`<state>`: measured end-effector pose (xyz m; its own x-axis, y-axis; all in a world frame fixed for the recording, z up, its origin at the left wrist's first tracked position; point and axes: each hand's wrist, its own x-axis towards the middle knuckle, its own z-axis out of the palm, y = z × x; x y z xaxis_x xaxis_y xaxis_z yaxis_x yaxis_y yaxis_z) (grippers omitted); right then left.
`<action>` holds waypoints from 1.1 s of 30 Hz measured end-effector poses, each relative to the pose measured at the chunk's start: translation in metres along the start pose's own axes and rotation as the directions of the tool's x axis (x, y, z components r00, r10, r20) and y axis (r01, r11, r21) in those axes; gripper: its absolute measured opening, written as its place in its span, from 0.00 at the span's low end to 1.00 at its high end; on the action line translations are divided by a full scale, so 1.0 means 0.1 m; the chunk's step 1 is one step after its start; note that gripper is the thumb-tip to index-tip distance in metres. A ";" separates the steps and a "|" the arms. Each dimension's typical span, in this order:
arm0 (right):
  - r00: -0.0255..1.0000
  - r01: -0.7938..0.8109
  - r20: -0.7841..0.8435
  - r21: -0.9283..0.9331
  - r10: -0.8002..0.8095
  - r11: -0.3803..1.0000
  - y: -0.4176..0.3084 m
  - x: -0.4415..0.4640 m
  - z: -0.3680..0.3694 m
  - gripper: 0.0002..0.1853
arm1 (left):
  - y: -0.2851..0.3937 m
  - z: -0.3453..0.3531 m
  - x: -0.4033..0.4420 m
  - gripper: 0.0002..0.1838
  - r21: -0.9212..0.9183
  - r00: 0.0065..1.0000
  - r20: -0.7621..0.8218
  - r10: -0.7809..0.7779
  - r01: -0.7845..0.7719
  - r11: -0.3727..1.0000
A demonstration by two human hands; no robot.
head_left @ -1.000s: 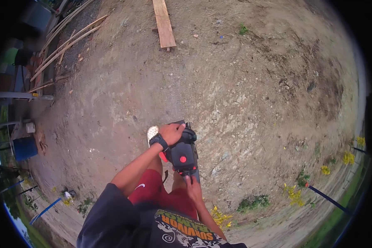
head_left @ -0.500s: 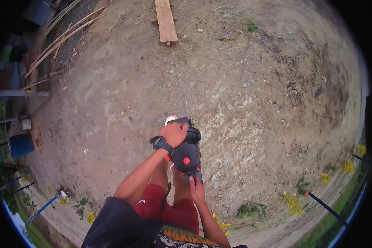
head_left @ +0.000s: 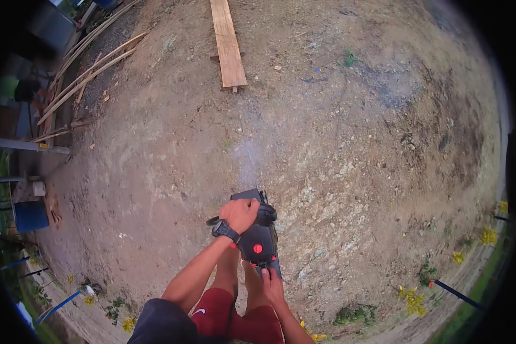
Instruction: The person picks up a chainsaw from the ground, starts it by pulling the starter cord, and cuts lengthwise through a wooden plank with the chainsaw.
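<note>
In the head view, a black power tool (head_left: 257, 238) with a round red cap is held in front of the person's legs, above the dirt ground (head_left: 155, 172). The left hand (head_left: 239, 215), wearing a watch (head_left: 225, 230) at the wrist, is curled over its front handle; the right hand (head_left: 273, 285) is closed around its rear end, fingers partly hidden. Pale haze (head_left: 246, 160) hangs beyond the tool, toward a wooden plank (head_left: 229, 51). Long thin poles (head_left: 92, 74) lie at upper left.

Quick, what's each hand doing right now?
Left hand: closed over the front handle of the black machine.
Right hand: closed on the machine's rear end; the full grip is partly hidden.
</note>
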<state>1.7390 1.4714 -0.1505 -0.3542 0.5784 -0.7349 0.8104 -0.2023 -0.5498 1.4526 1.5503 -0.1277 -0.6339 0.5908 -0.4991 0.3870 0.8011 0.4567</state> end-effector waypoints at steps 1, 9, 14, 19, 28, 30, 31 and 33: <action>1.000 0.002 -0.001 0.001 -0.002 1.000 0.01 0.01 -0.01 0.31 | 0.00 0.01 0.00 0.27 0.000 1.000 -0.001 0.002 -0.002 1.000; 1.000 -0.024 0.002 -0.011 0.024 1.000 -0.06 0.07 -0.04 0.30 | 0.07 -0.05 0.06 0.26 -0.054 0.999 -0.020 -0.027 0.025 0.998; 1.000 0.009 -0.019 -0.030 -0.010 1.000 -0.02 0.15 0.00 0.30 | 0.10 -0.06 0.13 0.25 -0.041 1.000 -0.017 -0.023 0.023 0.999; 1.000 -0.025 0.003 -0.003 0.025 1.000 -0.12 0.25 0.00 0.30 | 0.05 -0.02 0.29 0.25 -0.022 0.998 -0.054 -0.018 0.017 1.000; 1.000 -0.003 -0.009 0.023 0.003 1.000 -0.31 0.51 0.01 0.27 | 0.06 -0.14 0.55 0.25 -0.016 0.998 -0.068 -0.004 0.003 1.000; 0.999 0.032 -0.014 0.023 -0.032 0.999 -0.36 0.55 0.00 0.27 | 0.06 -0.19 0.61 0.25 -0.010 0.996 -0.087 -0.002 0.001 1.000; 1.000 0.028 -0.014 0.023 -0.028 0.999 -0.38 0.57 0.01 0.27 | 0.07 -0.21 0.63 0.25 -0.011 0.996 -0.084 -0.002 0.001 1.000; 0.998 0.053 -0.019 0.016 -0.053 0.998 -0.40 0.62 0.03 0.27 | 0.08 -0.25 0.67 0.25 -0.011 0.997 -0.079 -0.024 0.024 1.000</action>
<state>1.6833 1.5128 -0.1751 -0.3877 0.6035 -0.6968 0.7829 -0.1834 -0.5945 1.3967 1.5945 -0.1393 -0.6944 0.5614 -0.4501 0.3645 0.8138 0.4527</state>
